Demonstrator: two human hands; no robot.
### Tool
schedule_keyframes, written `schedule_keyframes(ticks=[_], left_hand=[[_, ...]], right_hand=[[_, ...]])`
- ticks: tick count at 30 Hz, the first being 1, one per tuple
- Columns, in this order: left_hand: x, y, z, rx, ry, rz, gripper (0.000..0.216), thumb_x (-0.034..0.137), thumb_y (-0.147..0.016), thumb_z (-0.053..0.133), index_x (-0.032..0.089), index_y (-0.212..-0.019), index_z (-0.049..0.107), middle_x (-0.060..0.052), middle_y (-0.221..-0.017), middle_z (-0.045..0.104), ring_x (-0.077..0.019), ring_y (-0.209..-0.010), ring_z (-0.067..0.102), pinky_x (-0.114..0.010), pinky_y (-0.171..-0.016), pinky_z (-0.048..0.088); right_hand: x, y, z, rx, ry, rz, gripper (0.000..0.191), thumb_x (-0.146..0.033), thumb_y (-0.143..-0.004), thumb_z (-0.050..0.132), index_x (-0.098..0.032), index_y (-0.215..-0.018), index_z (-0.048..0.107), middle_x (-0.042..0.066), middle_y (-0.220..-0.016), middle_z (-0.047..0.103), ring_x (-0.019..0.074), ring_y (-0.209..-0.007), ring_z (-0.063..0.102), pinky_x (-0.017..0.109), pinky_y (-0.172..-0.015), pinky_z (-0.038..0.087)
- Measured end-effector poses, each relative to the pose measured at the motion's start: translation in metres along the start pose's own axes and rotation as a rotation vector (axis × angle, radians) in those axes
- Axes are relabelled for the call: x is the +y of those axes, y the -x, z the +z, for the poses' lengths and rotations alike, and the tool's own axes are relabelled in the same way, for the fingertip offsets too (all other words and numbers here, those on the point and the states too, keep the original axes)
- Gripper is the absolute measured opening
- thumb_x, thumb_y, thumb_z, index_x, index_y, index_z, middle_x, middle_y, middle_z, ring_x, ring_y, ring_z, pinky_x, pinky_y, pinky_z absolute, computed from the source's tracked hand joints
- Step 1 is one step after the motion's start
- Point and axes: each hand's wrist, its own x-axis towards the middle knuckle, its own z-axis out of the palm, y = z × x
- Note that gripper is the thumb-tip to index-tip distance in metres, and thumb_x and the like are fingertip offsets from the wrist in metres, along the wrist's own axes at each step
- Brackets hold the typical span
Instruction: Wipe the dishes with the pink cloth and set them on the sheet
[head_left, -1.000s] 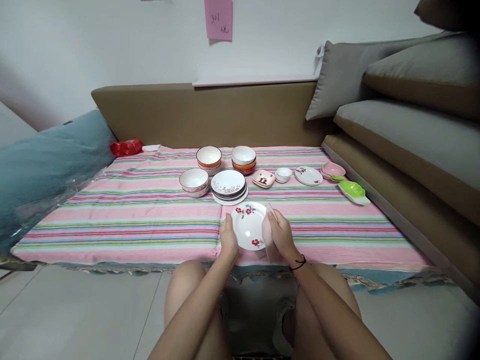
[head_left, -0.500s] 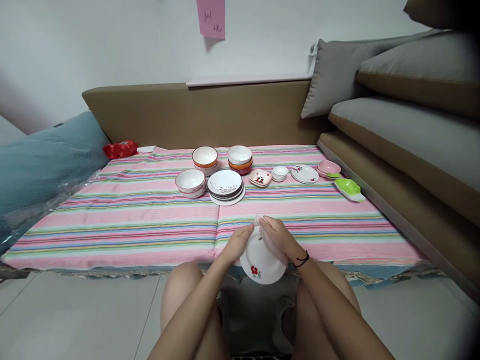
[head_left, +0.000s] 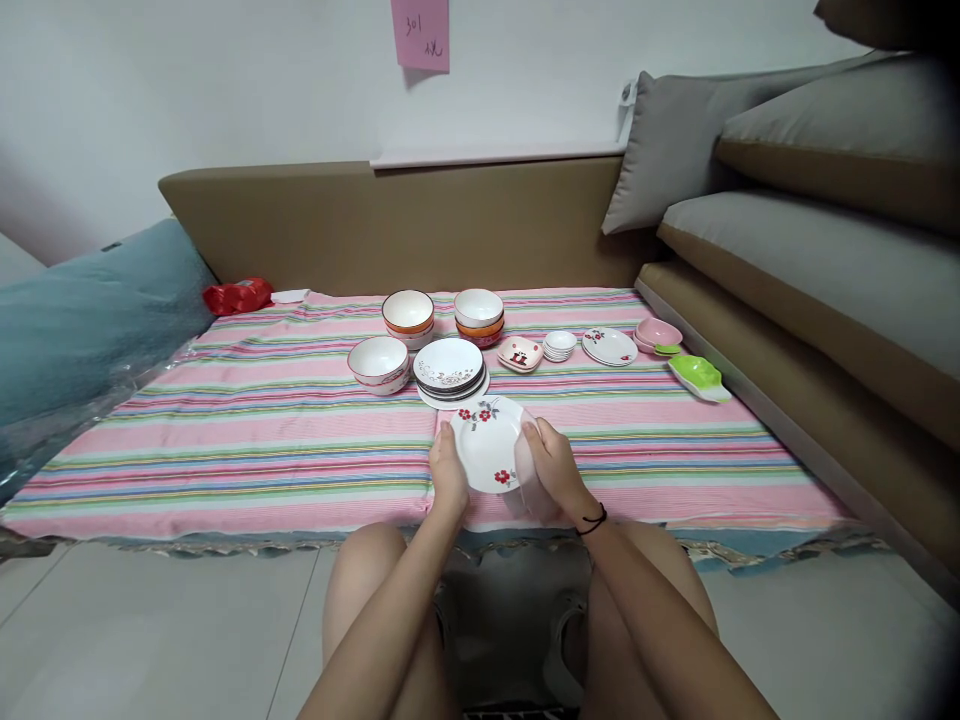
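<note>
My left hand grips the left rim of a white plate with red flowers, held tilted above the striped cloth. My right hand is closed on a pale pink cloth that presses against the plate's right edge. Just beyond the plate stands a stack of patterned plates.
Farther back are three white bowls, a small pink square dish, stacked little saucers, a flowered plate, pink dishes and a green dish. Sofa cushions rise on the right, a blue bundle on the left.
The plate was pulled down toward my lap half a second ago with my right hand on its face; now it is raised again over the cloth, my right hand at its right edge.
</note>
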Motion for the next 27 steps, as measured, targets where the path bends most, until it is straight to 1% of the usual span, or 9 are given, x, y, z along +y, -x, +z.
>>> schedule_keyframes(ticks=[2,5,11,13,15,18,22,24,27], left_hand=[[0.002,-0.001,-0.001,-0.06,-0.021,0.002,0.053,0.063,-0.082,0.05,0.014,-0.095,0.067,-0.01,-0.098,0.071,-0.0227,-0.087,0.064,-0.032,-0.076,0.049],[0.009,-0.002,-0.003,-0.202,-0.082,-0.01,0.044,0.058,-0.078,0.06,0.015,-0.081,0.069,-0.008,-0.085,0.071,-0.0228,-0.079,0.062,-0.032,-0.073,0.048],[0.02,0.006,-0.006,-0.463,-0.188,-0.072,0.03,0.047,-0.074,0.068,0.019,-0.063,0.068,-0.007,-0.072,0.07,-0.0233,-0.068,0.059,-0.034,-0.066,0.047],[0.019,0.01,-0.006,-0.508,-0.203,-0.086,0.025,0.042,-0.073,0.07,0.02,-0.062,0.068,-0.007,-0.073,0.07,-0.0238,-0.07,0.06,-0.033,-0.065,0.046],[0.017,0.013,-0.006,-0.519,-0.202,-0.084,0.024,0.04,-0.074,0.07,0.02,-0.062,0.069,-0.008,-0.074,0.07,-0.0233,-0.07,0.059,-0.032,-0.065,0.046],[0.014,0.016,-0.003,-0.442,-0.177,-0.037,0.029,0.042,-0.074,0.069,0.019,-0.056,0.062,-0.005,-0.065,0.064,-0.0201,-0.063,0.054,-0.031,-0.062,0.043],[0.011,0.015,0.0,-0.192,-0.122,0.054,0.039,0.051,-0.076,0.064,0.02,-0.055,0.053,0.001,-0.058,0.054,-0.0166,-0.058,0.046,-0.029,-0.059,0.039],[0.007,0.014,0.001,-0.062,-0.088,0.078,0.039,0.055,-0.078,0.059,0.02,-0.062,0.055,0.001,-0.063,0.055,-0.017,-0.062,0.049,-0.028,-0.061,0.04],[0.002,0.009,0.001,0.105,-0.03,0.065,0.042,0.058,-0.084,0.048,0.018,-0.079,0.059,-0.003,-0.078,0.062,-0.0182,-0.072,0.056,-0.028,-0.068,0.044]], right_hand=[[0.001,0.0,0.0,0.023,0.01,0.0,0.038,-0.05,-0.094,0.035,-0.023,-0.068,0.028,-0.006,-0.059,0.031,0.0128,-0.055,0.034,0.026,-0.054,0.026],[0.002,-0.002,-0.006,0.006,0.033,-0.016,0.039,-0.049,-0.093,0.037,-0.023,-0.066,0.026,-0.006,-0.057,0.03,0.0125,-0.055,0.033,0.027,-0.055,0.024],[-0.001,0.002,-0.014,-0.202,0.094,-0.106,0.041,-0.046,-0.092,0.041,-0.022,-0.06,0.031,-0.005,-0.053,0.036,0.0121,-0.053,0.033,0.028,-0.055,0.022],[-0.003,0.004,-0.014,-0.261,0.104,-0.133,0.042,-0.045,-0.092,0.042,-0.021,-0.058,0.033,-0.005,-0.052,0.039,0.0121,-0.052,0.033,0.028,-0.055,0.022],[-0.004,0.005,-0.013,-0.278,0.106,-0.142,0.042,-0.044,-0.092,0.042,-0.021,-0.058,0.035,-0.004,-0.052,0.041,0.0123,-0.052,0.034,0.028,-0.056,0.022],[-0.003,0.002,-0.015,-0.21,0.099,-0.118,0.041,-0.046,-0.093,0.04,-0.022,-0.06,0.035,-0.004,-0.054,0.042,0.0129,-0.054,0.036,0.028,-0.056,0.023],[0.002,-0.003,-0.013,-0.056,0.067,-0.064,0.039,-0.048,-0.092,0.039,-0.023,-0.063,0.031,-0.005,-0.056,0.038,0.0129,-0.055,0.035,0.027,-0.056,0.025],[0.002,-0.002,-0.008,0.0,0.053,-0.046,0.038,-0.048,-0.092,0.039,-0.023,-0.065,0.029,-0.006,-0.056,0.034,0.0128,-0.055,0.034,0.027,-0.055,0.025],[-0.002,0.004,0.004,0.035,0.03,-0.035,0.036,-0.047,-0.092,0.039,-0.024,-0.066,0.03,-0.006,-0.056,0.032,0.0131,-0.054,0.034,0.027,-0.054,0.025]])
